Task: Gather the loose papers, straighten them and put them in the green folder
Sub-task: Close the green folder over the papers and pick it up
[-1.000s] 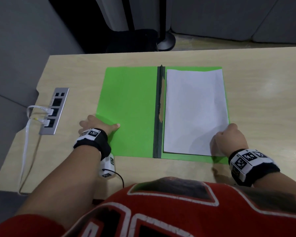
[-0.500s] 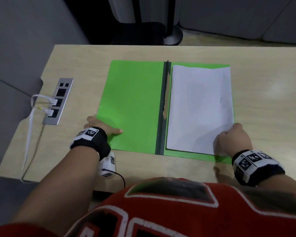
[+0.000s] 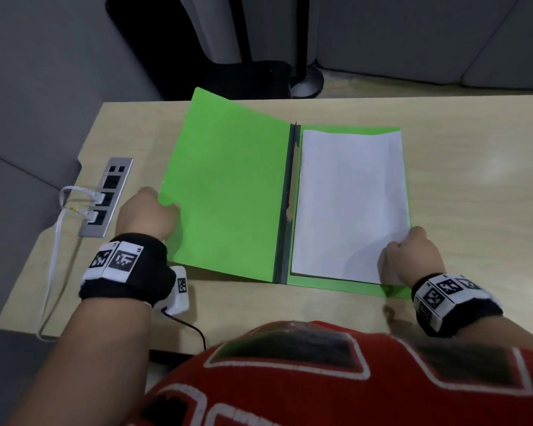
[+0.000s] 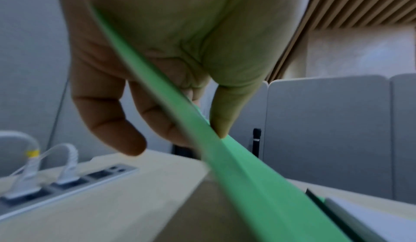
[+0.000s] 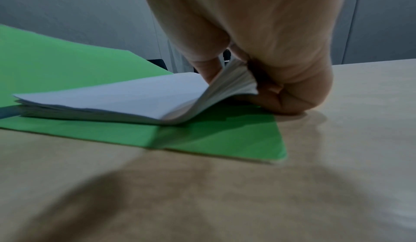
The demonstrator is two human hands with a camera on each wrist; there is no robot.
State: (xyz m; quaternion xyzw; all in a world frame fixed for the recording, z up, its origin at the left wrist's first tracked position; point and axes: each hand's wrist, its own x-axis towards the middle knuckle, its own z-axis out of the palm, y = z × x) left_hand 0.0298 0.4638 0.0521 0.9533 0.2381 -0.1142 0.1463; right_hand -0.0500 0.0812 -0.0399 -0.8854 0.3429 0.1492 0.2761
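The green folder point(image 3: 228, 192) lies open on the wooden table, dark spine point(image 3: 285, 204) down its middle. A stack of white papers point(image 3: 348, 204) rests on its right half. My left hand point(image 3: 150, 215) pinches the left cover's outer edge point(image 4: 202, 121) between thumb and fingers, and that cover is raised off the table. My right hand point(image 3: 411, 256) grips the near right corner of the paper stack point(image 5: 234, 82), which curls up off the green folder's back point(image 5: 225, 139).
A metal socket strip point(image 3: 106, 198) with two white plugs and a cable point(image 3: 54, 256) is set into the table at the left edge. A lamp base point(image 3: 306, 83) stands on the floor beyond the far edge. Bare table point(image 3: 474, 186) stretches right of the folder.
My left hand has taken hold of the left cover's edge and lifted it; it lay flat before. My right hand has stayed at the papers' near corner.
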